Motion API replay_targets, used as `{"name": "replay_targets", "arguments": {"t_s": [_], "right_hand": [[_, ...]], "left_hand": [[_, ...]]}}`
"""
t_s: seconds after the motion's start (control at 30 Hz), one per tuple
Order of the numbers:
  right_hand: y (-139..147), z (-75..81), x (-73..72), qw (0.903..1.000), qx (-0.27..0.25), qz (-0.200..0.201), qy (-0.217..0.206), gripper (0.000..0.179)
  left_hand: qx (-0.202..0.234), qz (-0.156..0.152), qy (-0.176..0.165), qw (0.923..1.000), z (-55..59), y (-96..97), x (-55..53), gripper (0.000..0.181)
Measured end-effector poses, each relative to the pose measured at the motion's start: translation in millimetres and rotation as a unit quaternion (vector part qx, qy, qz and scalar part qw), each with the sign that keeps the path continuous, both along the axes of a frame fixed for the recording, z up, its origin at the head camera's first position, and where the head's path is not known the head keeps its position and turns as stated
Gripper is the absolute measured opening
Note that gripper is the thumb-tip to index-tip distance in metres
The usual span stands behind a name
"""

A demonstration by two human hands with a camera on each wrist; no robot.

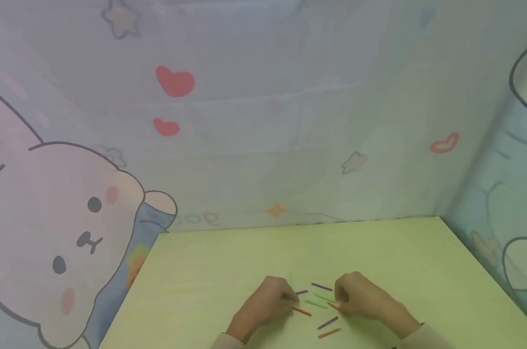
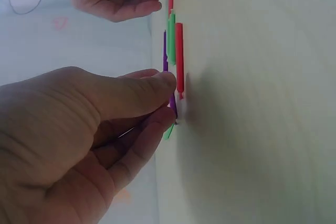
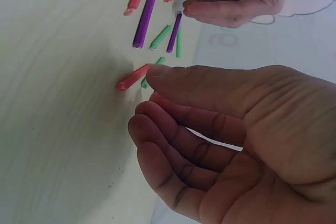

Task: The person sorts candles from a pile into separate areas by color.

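Observation:
Several thin coloured sticks with narrow tips lie scattered on the table; their exact kind is unclear. My left hand [image 1: 272, 300] hovers by a purple stick [image 1: 302, 292] and a red stick [image 1: 302, 311]. In the left wrist view, its thumb and fingertips are apart, with the purple stick [image 2: 165, 51] partly hidden behind them. My right hand [image 1: 361, 298] is bent low beside an orange-red stick [image 1: 333, 306]. In the right wrist view, its thumb overlaps the far end of that stick [image 3: 131, 78], and the fingers curl loosely with nothing seen between them.
Between the hands lie two green sticks [image 1: 316, 304], with a purple stick [image 1: 322, 286] beyond them. Nearer are another purple stick [image 1: 327, 323] and an orange stick [image 1: 329, 333]. A printed cloth [image 1: 255, 121] stands behind the pale yellow-green table [image 1: 202, 271].

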State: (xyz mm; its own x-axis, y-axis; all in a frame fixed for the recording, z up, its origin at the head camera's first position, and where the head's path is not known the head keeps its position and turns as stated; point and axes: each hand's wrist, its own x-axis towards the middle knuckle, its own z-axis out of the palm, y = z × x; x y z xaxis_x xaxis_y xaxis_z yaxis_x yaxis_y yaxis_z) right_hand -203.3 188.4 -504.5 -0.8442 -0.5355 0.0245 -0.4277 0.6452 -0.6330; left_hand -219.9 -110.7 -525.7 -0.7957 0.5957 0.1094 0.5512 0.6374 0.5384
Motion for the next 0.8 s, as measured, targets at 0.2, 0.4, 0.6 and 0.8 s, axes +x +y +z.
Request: {"name": "replay_targets", "arguments": {"t_s": [0.2, 0.4, 0.6, 0.8], "right_hand": [[-1, -6.0, -4.5, 0.9999, 0.014, -0.004, 0.003, 0.021], [-6, -14.5, -1.1, 0.9999, 0.005, 0.009, 0.002, 0.023], [-7, -17.0, -0.4, 1.0000, 0.005, 0.005, 0.006, 0.028], [-6, -13.9, -2.5, 0.9999, 0.012, 0.000, 0.005, 0.028]], "left_hand": [[-0.053, -0.036, 0.059, 0.9962, -0.1, 9.0, -1.7, 0.022], [-0.066, -0.051, 0.085, 0.9929, -1.6, 10.8, 3.9, 0.015], [-0.076, -0.053, 0.103, 0.9904, -1.2, 14.4, 3.2, 0.018], [-0.080, -0.049, 0.113, 0.9892, -0.1, 13.3, 0.6, 0.016]]}}
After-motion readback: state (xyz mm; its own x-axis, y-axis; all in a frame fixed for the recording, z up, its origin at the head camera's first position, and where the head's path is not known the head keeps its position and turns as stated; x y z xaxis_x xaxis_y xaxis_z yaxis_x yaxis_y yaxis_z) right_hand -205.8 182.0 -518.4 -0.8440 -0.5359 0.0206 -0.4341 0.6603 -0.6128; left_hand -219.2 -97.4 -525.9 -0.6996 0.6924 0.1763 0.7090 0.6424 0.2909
